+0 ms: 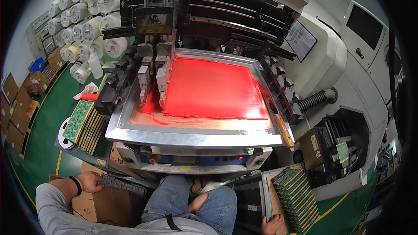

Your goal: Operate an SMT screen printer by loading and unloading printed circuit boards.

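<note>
At lower left my left hand [90, 182], with a black band on the wrist, lies on top of a brown cardboard box [106, 206]. Its fingers are curled, and what they hold, if anything, is hidden. My right hand [273, 225] rests on the edge of a brown board [275, 196] at lower right, fingers somewhat apart. Beside it, rows of green circuit boards [296, 200] stand on that board. Ahead of me is a metal-framed printing screen [191, 138] spread with red paste [209, 89]. A spatula with a wooden handle [284, 130] leans on its right rim.
Squeegee holders [162, 80] stand over the screen's left side. More green circuit boards [85, 124] are stacked at left, near a white bottle [95, 66]. A black keyboard [124, 185] lies by the box. A ribbed hose [315, 101] joins the white machine at right.
</note>
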{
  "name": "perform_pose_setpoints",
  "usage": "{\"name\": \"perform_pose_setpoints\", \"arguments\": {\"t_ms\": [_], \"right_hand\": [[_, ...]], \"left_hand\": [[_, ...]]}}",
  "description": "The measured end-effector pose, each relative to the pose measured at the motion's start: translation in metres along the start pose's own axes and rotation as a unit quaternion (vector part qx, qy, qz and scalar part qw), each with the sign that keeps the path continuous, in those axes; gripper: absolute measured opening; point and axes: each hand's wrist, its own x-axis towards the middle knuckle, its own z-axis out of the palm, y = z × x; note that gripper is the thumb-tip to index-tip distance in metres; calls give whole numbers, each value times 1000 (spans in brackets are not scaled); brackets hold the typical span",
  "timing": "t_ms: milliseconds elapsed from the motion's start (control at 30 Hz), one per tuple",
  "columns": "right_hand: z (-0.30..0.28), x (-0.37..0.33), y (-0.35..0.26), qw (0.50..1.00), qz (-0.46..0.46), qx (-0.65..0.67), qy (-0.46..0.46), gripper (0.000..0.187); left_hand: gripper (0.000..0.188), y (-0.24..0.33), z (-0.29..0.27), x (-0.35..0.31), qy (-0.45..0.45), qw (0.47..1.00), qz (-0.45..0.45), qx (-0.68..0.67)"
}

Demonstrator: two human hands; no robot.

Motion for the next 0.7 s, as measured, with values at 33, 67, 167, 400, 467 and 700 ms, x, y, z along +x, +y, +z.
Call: {"name": "perform_pose_setpoints", "arguments": {"t_ms": [33,67,167,400,467,700], "right_hand": [[-8,-2,-4,999,-34,-13,29,64],[-13,-1,-6,996,-67,-26,58,65],[-20,-2,-5,996,-66,-30,49,65],[-11,3,-10,992,-71,-75,71,65],[-4,0,-7,994,-59,-68,57,64],[11,-7,-9,993,-61,-67,78,64]], "left_hand": [[29,0,0,-1,-6,1000,0,4],[29,0,0,-1,-13,1000,0,7],[27,-2,2,0,-12,1000,12,12],[26,-1,0,4,-4,1000,9,2],[26,0,0,4,-9,1000,1,1],[29,-13,16,13,-3,1000,8,7]]}}
